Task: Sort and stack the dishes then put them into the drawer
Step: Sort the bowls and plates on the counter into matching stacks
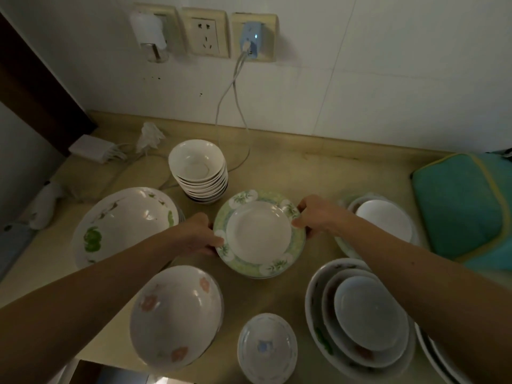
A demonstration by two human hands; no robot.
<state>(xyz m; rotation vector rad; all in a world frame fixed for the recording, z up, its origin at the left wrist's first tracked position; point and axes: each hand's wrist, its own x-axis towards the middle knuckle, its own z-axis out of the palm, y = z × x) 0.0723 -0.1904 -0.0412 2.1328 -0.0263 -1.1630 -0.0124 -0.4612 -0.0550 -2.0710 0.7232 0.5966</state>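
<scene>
A small stack of green-rimmed floral plates (259,234) sits mid-counter. My left hand (201,234) grips its left rim and my right hand (313,216) grips its right rim, thumbs on top. Behind it stands a tall stack of small white bowls (198,167). A wide shallow bowl with green and brown motifs (124,223) lies at the left. A bowl with pink flowers (176,317) and a small blue-patterned bowl (267,347) sit at the front. Three nested bowls (360,317) are at the front right. White plates on a green-rimmed one (385,220) lie behind my right arm.
A teal folded cloth (465,206) lies at the right. Wall sockets with a plugged charger (249,40) trail cables onto the beige counter (291,167). A white power adapter (94,148) and crumpled tissue (151,135) sit at the back left. More plate rims (437,361) show at the lower right.
</scene>
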